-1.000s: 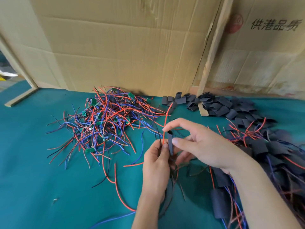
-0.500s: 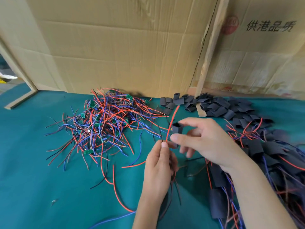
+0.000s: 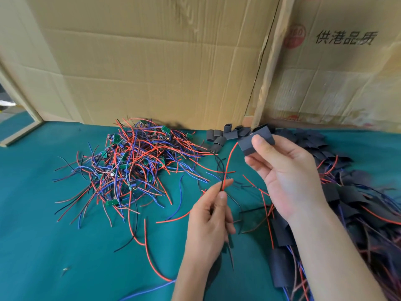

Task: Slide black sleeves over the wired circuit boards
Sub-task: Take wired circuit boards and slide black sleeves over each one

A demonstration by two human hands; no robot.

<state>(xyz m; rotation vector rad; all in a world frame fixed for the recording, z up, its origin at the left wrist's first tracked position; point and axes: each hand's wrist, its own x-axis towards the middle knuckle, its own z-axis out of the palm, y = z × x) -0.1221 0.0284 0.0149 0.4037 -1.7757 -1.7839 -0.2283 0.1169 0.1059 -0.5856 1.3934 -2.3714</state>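
My right hand (image 3: 286, 177) pinches a flat black sleeve (image 3: 249, 145) between thumb and fingers, raised above the table. My left hand (image 3: 209, 222) pinches a red and a black wire (image 3: 227, 164) that rise toward the sleeve; the board they belong to is hidden in the hand. A tangled heap of small green circuit boards with red, blue and black wires (image 3: 130, 166) lies to the left. Loose black sleeves (image 3: 225, 134) lie by the cardboard wall. Boards covered with sleeves are piled at the right (image 3: 355, 205).
A teal cloth (image 3: 43, 235) covers the table. Cardboard sheets (image 3: 152, 61) and a printed box (image 3: 347, 72) stand along the back. A wooden strip (image 3: 19, 135) lies at the far left. Loose wires trail across the cloth near my left hand.
My right hand lifted the sleeve up and to the right, away from my left hand. The left hand now holds only the wire ends, lower down.
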